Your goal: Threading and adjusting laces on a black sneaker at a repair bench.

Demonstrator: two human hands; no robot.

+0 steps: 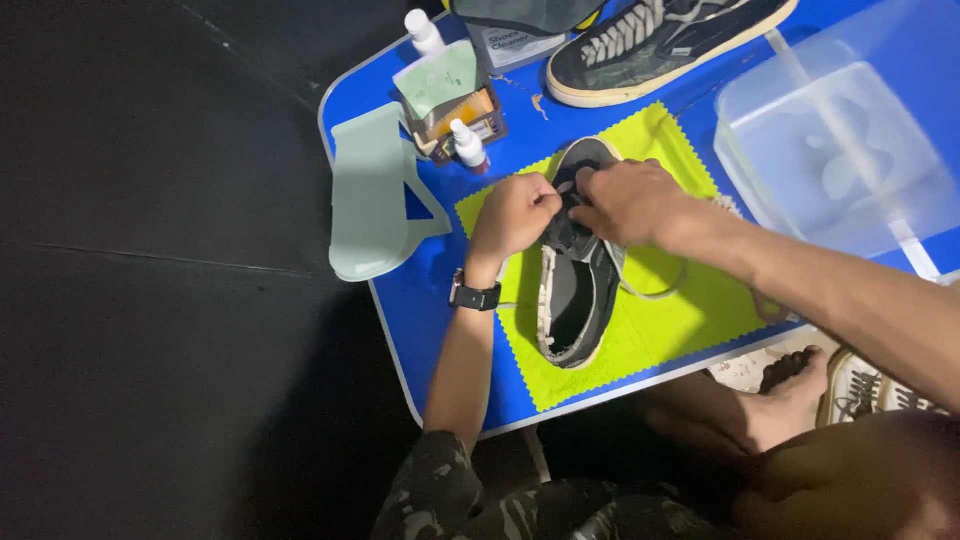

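I see both hands at the toe end of a dark sneaker (577, 290). My left hand (513, 215) is pinched closed on the shoe's edge near the lace area, and my right hand (630, 200) grips the same part from the other side, fingers curled over it. The sneaker lies under the hands on a yellow-green cloth (680, 310), on a blue table (425, 300). A loose lace (655, 293) trails just right of the shoe. Beyond my right hand sits a second sneaker (650, 45); farther right, a clear plastic tub (840, 160). Beyond my left hand stand small white bottles (467, 143).
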